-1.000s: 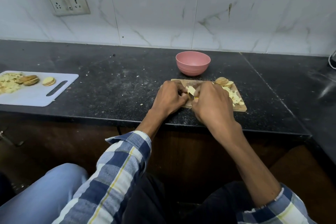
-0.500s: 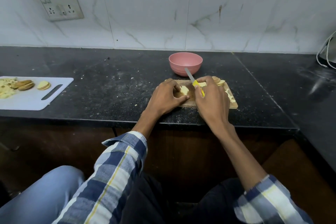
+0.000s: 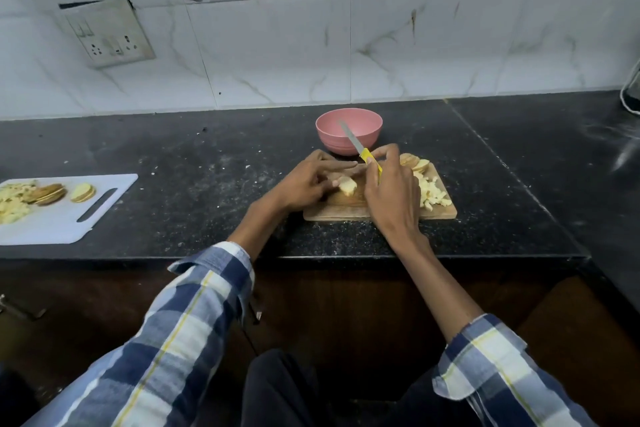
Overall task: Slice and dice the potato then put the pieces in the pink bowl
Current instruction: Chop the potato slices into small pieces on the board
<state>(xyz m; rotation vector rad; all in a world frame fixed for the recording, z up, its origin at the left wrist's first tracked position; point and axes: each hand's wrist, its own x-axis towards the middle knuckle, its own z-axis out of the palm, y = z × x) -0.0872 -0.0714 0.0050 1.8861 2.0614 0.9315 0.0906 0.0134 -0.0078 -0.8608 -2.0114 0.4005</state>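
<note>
On the far left of the black speckled stone tabletop (image 3: 194, 191) lies a white plastic cutting board with a handle slot (image 3: 65, 218). It carries a pile of pale diced potato (image 3: 12, 206), a stack of round brown-skinned potato slices (image 3: 48, 193) and, just beside it at 3 o'clock, a smaller stack of slices (image 3: 83, 192).

Near the middle sits a small rectangular wooden cutting board (image 3: 346, 211). The left hand (image 3: 308, 184) rests on its left part, with the fingers curled around a pale potato piece (image 3: 347, 186) and pressing it onto the wood. The right hand (image 3: 391, 191) is just beside it, at 3 o'clock of the piece, and grips the yellow handle of a thin knife with a narrow steel blade (image 3: 360, 149). The blade points away toward 11 o'clock, and its tip appears over the round pink plastic bowl (image 3: 349, 130) (whether it touches the bowl, I cannot tell).

The bowl stands at 12 o'clock of the wooden board, very near its far edge. No potato is visible in the part of the bowl that shows. On the right part of the wooden board lie small diced potato cubes (image 3: 431, 196), and at 12 o'clock of them are some uncut round slices (image 3: 414, 162).
</note>
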